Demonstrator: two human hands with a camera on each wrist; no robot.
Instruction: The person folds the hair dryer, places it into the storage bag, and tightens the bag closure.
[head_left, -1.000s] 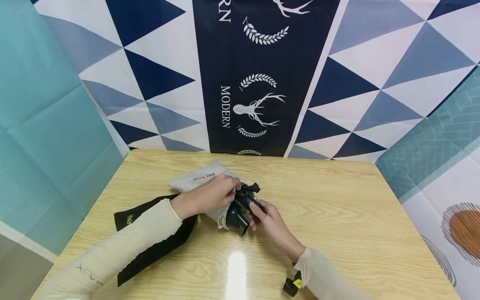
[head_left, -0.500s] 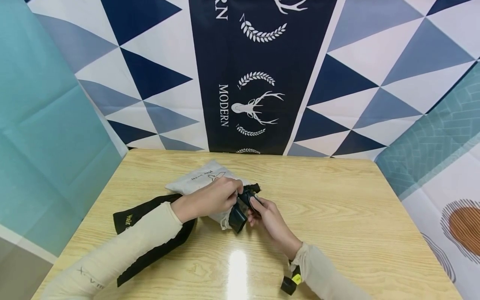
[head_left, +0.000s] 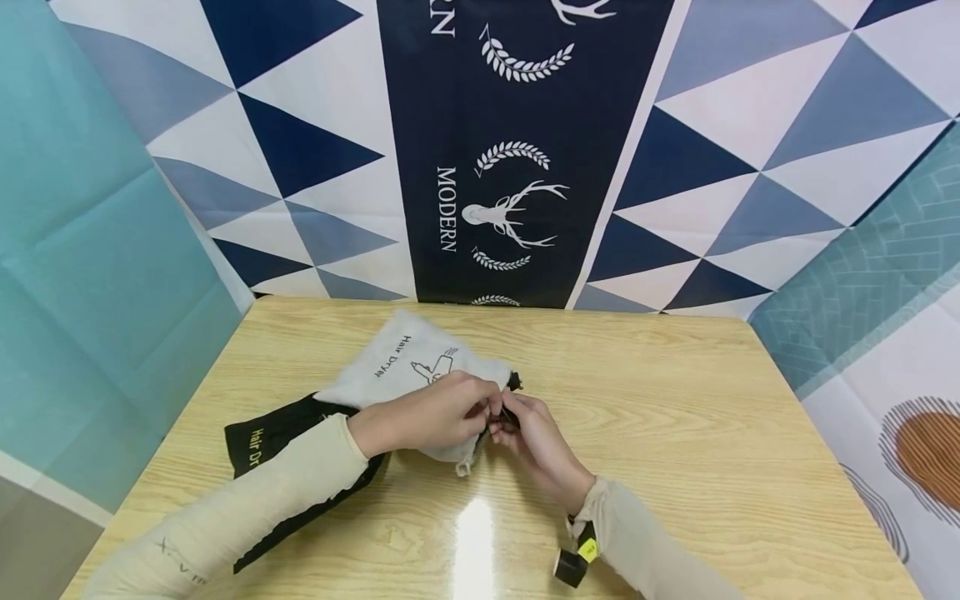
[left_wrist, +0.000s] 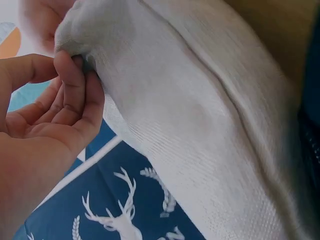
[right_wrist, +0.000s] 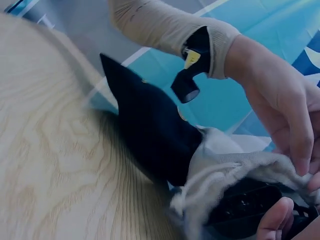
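Note:
A light grey cloth drawstring bag (head_left: 382, 350), printed "Hair Dryer", lies at the table's middle with its mouth toward me. My left hand (head_left: 431, 412) pinches the rim of that mouth, which the left wrist view shows close up under the left fingers (left_wrist: 72, 85). A dark hair dryer (right_wrist: 245, 205) sits inside the bag mouth, and most of its body is hidden by cloth. My right hand (head_left: 543, 446) holds a dark part of the dryer at the opening, its fingers (right_wrist: 275, 220) beside it. A black end piece (head_left: 514, 381) shows at the bag's far edge.
A black pouch (head_left: 281, 425) with yellow lettering lies to the left, partly under my left sleeve (head_left: 247, 508) and the grey bag. A small black device with a yellow tag (head_left: 573, 562) is on my right wrist. Patterned cloth (head_left: 495, 225) stands behind the wooden table (head_left: 660, 400).
The dryer's nozzle and body, in view before, are now covered by the bag. The bag has spread and turned so its print shows. Both hands have drawn together at its mouth.

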